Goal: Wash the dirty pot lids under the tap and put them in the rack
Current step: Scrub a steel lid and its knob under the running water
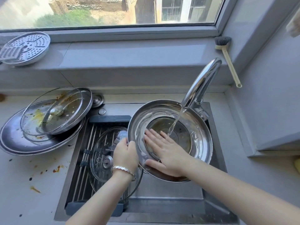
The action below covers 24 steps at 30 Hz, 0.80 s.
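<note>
- Gripping the steel lid (201,138) by its left rim, your left hand (125,154) has its fingers curled round the edge; a bracelet (123,169) sits on that wrist.
- Your right hand (164,153) lies flat inside the lid, fingers straight and slightly spread, pressing on the wet metal.
- You hold the lid tilted over the right half of the sink (162,202), hollow side facing you, just under the tap (201,83). The water (176,122) falls into its middle, close by your right fingertips.
- The rack (81,159) spans the left half of the sink. A glass lid (100,143) lies on it, partly behind your left hand and forearm.
- On the counter (32,200), at the sink's left edge, is a stack of dirty lids (53,114): a smeared glass one on top, a wide dark steel one beneath.
- Food spots mark the counter in front of the stack.
- On the window sill (129,52), a steamer plate (26,47) sits at the left end and a brush (227,59) at the right corner.
</note>
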Available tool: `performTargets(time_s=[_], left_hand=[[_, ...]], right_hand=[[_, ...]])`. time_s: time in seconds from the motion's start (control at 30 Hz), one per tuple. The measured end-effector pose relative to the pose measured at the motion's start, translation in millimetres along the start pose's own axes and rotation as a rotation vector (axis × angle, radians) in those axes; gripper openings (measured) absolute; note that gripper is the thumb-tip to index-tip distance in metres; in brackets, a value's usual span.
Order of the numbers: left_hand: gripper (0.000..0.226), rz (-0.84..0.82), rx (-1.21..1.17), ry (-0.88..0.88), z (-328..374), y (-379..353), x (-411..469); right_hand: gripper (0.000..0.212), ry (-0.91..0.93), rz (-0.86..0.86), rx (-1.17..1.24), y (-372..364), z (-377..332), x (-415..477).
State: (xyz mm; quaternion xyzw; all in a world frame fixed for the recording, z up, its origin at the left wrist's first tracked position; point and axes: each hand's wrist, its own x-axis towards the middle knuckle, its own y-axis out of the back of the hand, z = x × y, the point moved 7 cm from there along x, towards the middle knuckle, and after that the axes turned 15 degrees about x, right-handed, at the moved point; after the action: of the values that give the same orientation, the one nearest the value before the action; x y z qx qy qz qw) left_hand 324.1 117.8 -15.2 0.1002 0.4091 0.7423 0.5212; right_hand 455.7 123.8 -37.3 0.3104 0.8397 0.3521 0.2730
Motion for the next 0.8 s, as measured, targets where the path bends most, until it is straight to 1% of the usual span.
performTargets(time_s=[0.1, 0.13, 0.17, 0.27, 0.3, 0.33, 0.4, 0.43, 0.47, 0.5, 0.57, 0.6, 0.7, 0.73, 0.8], left_hand=[[0.026, 0.020, -0.021, 0.009, -1, 1, -2], [0.027, 0.036, -0.026, 0.012, -1, 2, -2], [0.028, 0.050, -0.031, 0.016, 0, 3, -3], [0.031, 0.041, -0.044, 0.033, -6, 3, -6], [0.033, 0.033, -0.052, 0.039, -9, 2, -8], [0.034, 0.030, -0.060, 0.049, -12, 2, -10], [0.035, 0.035, -0.080, 0.066, -15, 3, -14], [0.036, 0.040, -0.092, 0.069, -15, 3, -16], [0.037, 0.042, -0.098, 0.071, -15, 3, -18], [0.038, 0.043, -0.099, 0.071, -16, 3, -19], [0.038, 0.044, -0.098, 0.073, -18, 2, -20], [0.038, 0.042, -0.097, 0.070, -18, 2, -21], [0.035, 0.038, -0.106, 0.039, -16, 1, -24], [0.031, 0.037, -0.105, 0.028, -15, 1, -25], [0.021, 0.022, -0.102, 0.019, -16, -2, -26]], right_hand=[[0.105, -0.198, 0.074, 0.019, 14, 26, 2], [0.109, -0.239, 0.082, 0.023, 15, 27, 0], [0.109, -0.234, 0.076, 0.020, 12, 20, 0], [0.089, -0.021, -0.015, -0.004, -5, -15, -3], [0.086, 0.009, -0.035, -0.003, -5, -14, -4], [0.086, -0.031, -0.026, 0.014, -1, -4, -4], [0.088, -0.228, 0.085, 0.050, 13, 31, -6], [0.090, -0.278, 0.110, 0.045, 17, 38, -8], [0.092, -0.251, 0.095, 0.033, 13, 34, -9], [0.090, -0.176, 0.045, 0.013, 6, 21, -9], [0.084, -0.059, -0.045, 0.011, -8, 1, -13], [0.083, -0.072, -0.045, 0.020, -7, 4, -13], [0.089, -0.263, 0.138, 0.040, 11, 31, -13], [0.088, -0.238, 0.133, 0.029, 11, 25, -12], [0.078, -0.064, 0.045, 0.008, -3, 0, -7]])
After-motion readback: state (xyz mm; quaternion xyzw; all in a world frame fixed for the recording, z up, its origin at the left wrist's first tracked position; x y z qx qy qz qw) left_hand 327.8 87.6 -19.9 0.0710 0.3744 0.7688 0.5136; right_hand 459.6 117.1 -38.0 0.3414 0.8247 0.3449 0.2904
